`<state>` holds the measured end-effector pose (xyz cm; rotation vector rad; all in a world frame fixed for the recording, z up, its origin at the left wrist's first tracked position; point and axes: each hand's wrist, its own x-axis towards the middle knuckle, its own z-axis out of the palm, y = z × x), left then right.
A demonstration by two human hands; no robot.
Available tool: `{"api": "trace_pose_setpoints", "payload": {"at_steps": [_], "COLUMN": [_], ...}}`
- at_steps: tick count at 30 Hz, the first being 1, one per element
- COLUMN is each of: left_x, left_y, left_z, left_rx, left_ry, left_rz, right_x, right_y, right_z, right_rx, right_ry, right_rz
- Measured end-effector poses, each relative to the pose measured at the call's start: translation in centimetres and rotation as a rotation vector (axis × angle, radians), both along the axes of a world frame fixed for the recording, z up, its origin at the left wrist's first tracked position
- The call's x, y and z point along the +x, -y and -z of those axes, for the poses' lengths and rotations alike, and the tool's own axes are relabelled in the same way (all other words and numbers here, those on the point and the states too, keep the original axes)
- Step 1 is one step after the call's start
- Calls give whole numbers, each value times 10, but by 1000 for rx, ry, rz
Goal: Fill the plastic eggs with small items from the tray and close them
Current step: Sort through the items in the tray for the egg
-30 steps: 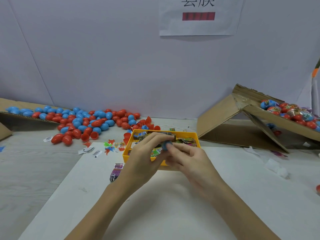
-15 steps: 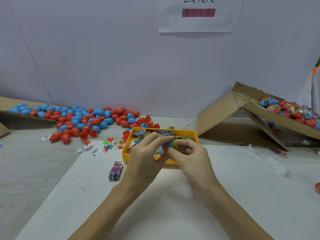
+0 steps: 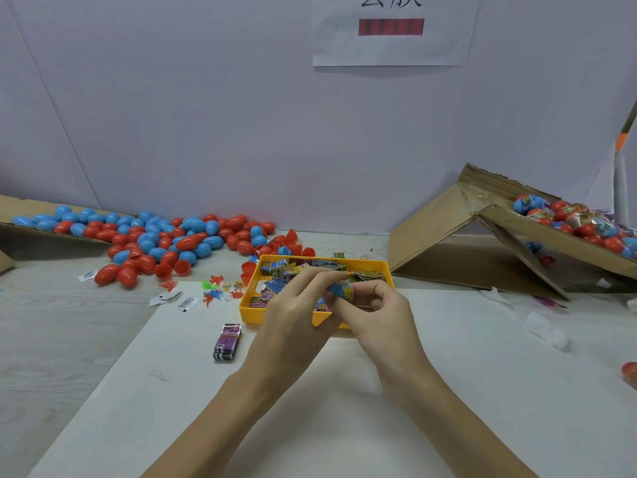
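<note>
Left hand (image 3: 293, 312) and right hand (image 3: 379, 312) meet above near edge of yellow tray (image 3: 249, 307); both pinch blue egg half (image 3: 339, 290) between curled fingertips, colourful item at its right end. Tray holds small printed packets. Loose red and blue eggs (image 3: 155, 239) heaped far left. Cardboard box (image 3: 551, 236) right holds wrapped eggs. Purple packet (image 3: 227, 341) on white sheet (image 3: 310, 408), left of tray
</note>
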<state>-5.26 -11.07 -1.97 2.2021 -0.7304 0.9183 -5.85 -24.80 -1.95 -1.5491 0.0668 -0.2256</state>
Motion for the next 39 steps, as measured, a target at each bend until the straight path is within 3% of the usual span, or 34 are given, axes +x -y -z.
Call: {"api": "trace_pose_setpoints", "payload": {"at_steps": [15, 29, 33, 39], "left_x": [1, 3, 7, 12], "left_y": [1, -1, -7, -7], "left_z": [3, 0, -1, 9], "left_rx": [3, -121, -204, -157], "left_ry": [28, 47, -1, -123], "left_rz": [-34, -25, 31, 75], "right_x": [2, -2, -3, 5], "right_y": [-3, -4, 2, 13], "right_z": [4, -6, -14, -12], "right_rx": [-87, -170, 43, 207], "right_ry": [46, 58, -41, -179], "right_rz": [16, 57, -132, -178]}}
